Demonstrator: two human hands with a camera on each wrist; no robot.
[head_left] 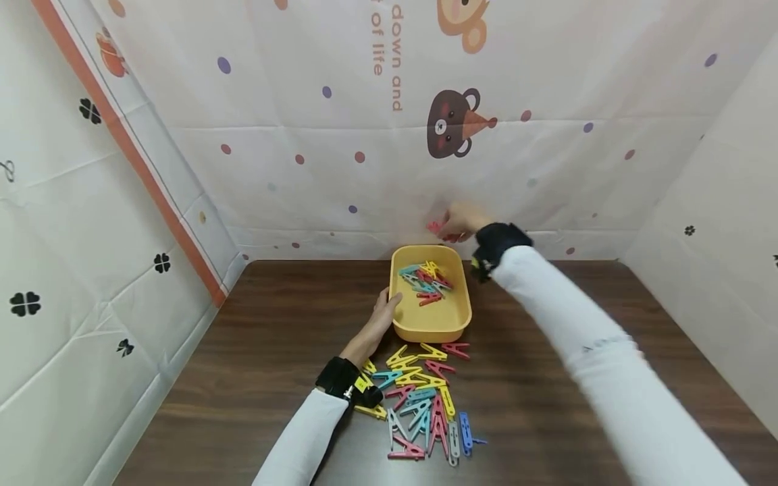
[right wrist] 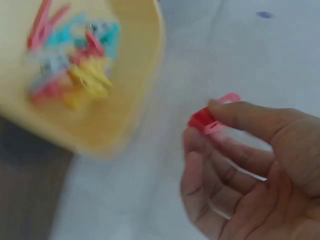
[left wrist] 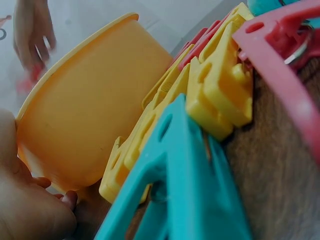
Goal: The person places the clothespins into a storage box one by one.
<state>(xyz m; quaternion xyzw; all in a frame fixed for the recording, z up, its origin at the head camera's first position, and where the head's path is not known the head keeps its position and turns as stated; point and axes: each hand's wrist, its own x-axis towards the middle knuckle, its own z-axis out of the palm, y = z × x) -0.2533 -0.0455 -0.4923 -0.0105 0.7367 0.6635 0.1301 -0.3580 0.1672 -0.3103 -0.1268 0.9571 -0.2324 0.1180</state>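
Backdrop: pale printed cloth (head_left: 365, 182) with dots, cartoon faces and clover shapes rises behind and along both sides, likely hung to screen off the work area.
Table: dark wood-grain table (head_left: 273, 324), its plain brown making the bright plastic easy to pick out.
Yellow tray: the yellow tray (head_left: 431, 335) stands near the table's back edge, just beyond the loose clips, a spot both arms seem to reach without crossing.
Left hand: the left hand (head_left: 378, 316) grasps the tray's left side, thumb at the rim and fingers low against the outer wall, probably to steady a light container.
Right hand: the right hand (head_left: 464, 219) is raised beyond the tray's far right corner, in front of the cloth, pinching one clip.
Pinched clip: the red clip (right wrist: 202, 119) sits between thumb and fingertips, a grip that suits so small a part; a pinkish looped end sticks out past the thumb.
Clips inside: teal, red, yellow and greyish clips (head_left: 423, 277) lie jumbled toward the tray's far half, leaving its near floor bare.
Loose pile: yellow, teal, red, grey and blue clips (head_left: 418, 397) spread over the table on the person's side of the tray, conveniently close; the left wristband (head_left: 337, 376) hangs over its left edge.
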